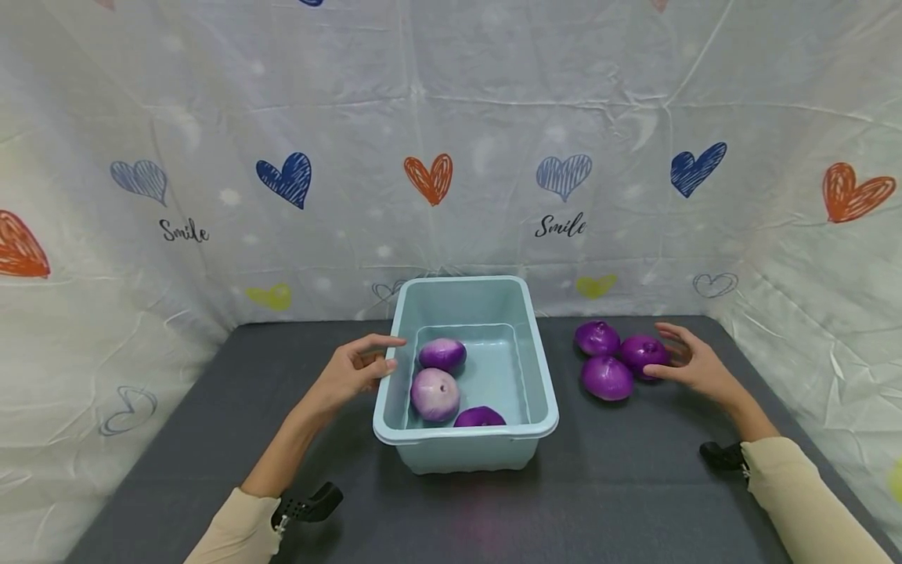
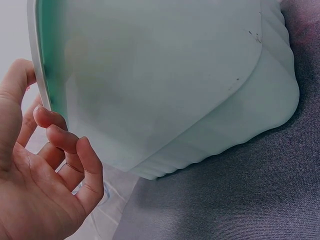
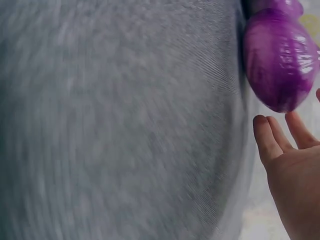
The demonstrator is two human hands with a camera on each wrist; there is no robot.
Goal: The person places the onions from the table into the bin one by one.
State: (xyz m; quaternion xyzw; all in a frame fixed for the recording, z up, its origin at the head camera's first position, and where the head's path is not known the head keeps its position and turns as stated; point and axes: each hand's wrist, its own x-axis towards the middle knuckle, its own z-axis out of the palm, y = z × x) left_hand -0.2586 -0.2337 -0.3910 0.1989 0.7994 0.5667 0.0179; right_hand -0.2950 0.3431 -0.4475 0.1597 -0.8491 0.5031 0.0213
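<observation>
A light blue plastic bin (image 1: 465, 454) stands on the dark table, with three purple onions inside along its left side and near end: a dark oval one (image 1: 442, 355), a paler round one (image 1: 434, 395) and one partly hidden (image 1: 480, 417) by the near rim. My left hand (image 1: 355, 366) holds the bin's left rim between index finger and thumb, its other fingers curled by the outer wall. To the right of the bin, three more onions sit in a cluster. My right hand (image 1: 694, 364) reaches with parted fingers around the right side of the rightmost onion (image 1: 643, 355).
The cluster's other two onions, a rear one (image 1: 597, 338) and a front one (image 1: 607, 378), lie left of the right hand. Behind the table hangs a pale curtain (image 1: 486, 141) printed with hearts. Dark straps sit on both wrists.
</observation>
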